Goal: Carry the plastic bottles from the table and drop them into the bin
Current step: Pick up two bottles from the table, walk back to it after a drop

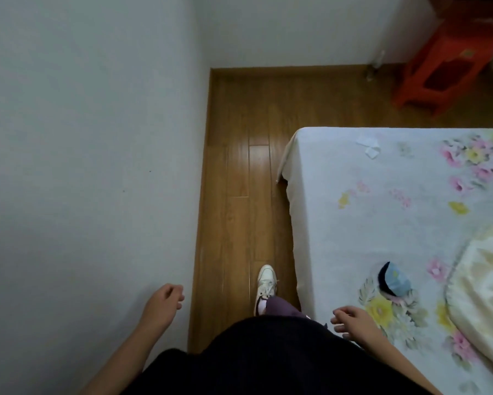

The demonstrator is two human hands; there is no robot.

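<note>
Both the left hand (165,299) and right hand (350,319), low in frame, hang loosely curled and empty, likely walking between loads; no bottles visible.

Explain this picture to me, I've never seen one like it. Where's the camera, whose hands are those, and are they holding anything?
There is no machine here. The one picture comes from a wide-angle camera worn on a person's head, looking forward and down. The left hand and right hand are that person's own, both loosely curled and holding nothing. Below is one white shoe on a wooden floor, in a narrow gap between a wall and a bed with a flowered sheet. On the sheet lie a small blue and dark cloth item and a scrap of white paper. A red plastic stool stands further off. No bottles, table or bin appear.
</note>
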